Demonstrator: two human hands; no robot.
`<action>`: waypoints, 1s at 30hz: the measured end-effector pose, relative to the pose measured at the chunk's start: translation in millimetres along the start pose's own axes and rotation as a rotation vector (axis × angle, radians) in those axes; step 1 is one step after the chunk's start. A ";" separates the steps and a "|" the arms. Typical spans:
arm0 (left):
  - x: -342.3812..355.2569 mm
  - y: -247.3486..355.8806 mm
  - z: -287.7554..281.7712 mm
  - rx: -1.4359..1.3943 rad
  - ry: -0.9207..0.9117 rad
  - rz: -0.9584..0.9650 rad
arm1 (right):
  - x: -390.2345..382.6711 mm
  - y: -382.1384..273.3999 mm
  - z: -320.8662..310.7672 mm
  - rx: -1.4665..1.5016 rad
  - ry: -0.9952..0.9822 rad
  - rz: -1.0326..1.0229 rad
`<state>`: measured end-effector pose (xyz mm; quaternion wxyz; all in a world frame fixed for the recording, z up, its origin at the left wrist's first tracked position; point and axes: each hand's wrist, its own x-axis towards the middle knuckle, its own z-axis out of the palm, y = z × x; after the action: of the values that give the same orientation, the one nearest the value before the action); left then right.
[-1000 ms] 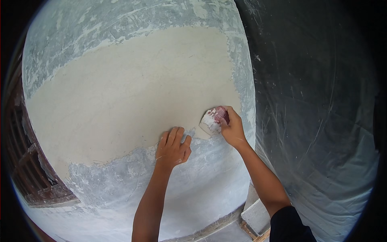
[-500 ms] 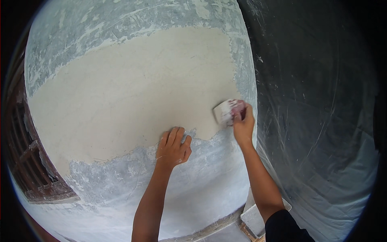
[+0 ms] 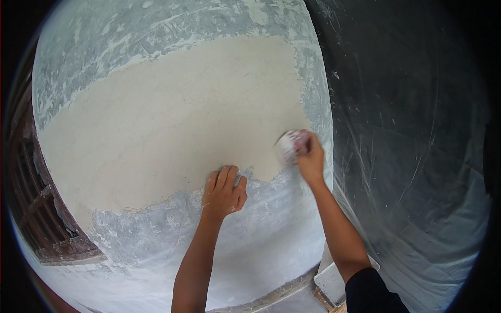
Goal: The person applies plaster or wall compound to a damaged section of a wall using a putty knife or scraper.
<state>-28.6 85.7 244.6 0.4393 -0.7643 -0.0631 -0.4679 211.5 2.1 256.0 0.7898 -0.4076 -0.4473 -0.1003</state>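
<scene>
My right hand [image 3: 311, 159] grips a putty scraper [image 3: 290, 146] with a reddish back and a white-smeared face, somewhat blurred by motion. The scraper lies against the right end of a cream putty patch [image 3: 193, 104] on the grey wall. Further left, my left hand [image 3: 224, 193] rests on the wall at the ragged lower edge of that patch. Its fingers are slightly bent and apart, with nothing in them. White specks of putty stick to its skin.
Dark plastic sheeting [image 3: 402, 130] hangs right of the wall's edge. A brown barred window frame [image 3: 49, 208] sits at the far left. By the wall's foot, below my right arm, stands a whitish block-like object [image 3: 331, 284]. Rough grey-white wall [image 3: 209, 255] surrounds the patch.
The scraper has turned a little in my right hand's grip, and that hand has shifted slightly left. My left hand has stayed in place on the wall.
</scene>
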 end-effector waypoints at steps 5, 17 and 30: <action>-3.2 -2.3 -2.4 0.009 -0.020 0.014 | -18.1 -15.7 9.1 0.072 -0.124 -0.009; -3.4 -2.4 1.4 -0.003 -0.008 0.018 | -5.9 1.9 11.0 -0.126 -0.060 -0.102; -1.9 -2.0 -3.5 0.017 -0.011 0.006 | -2.6 8.3 -8.1 0.070 0.249 0.117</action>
<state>-33.0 85.0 245.0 0.4469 -0.7631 -0.0672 -0.4619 219.4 1.0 247.1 0.8573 -0.3897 -0.3246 -0.0884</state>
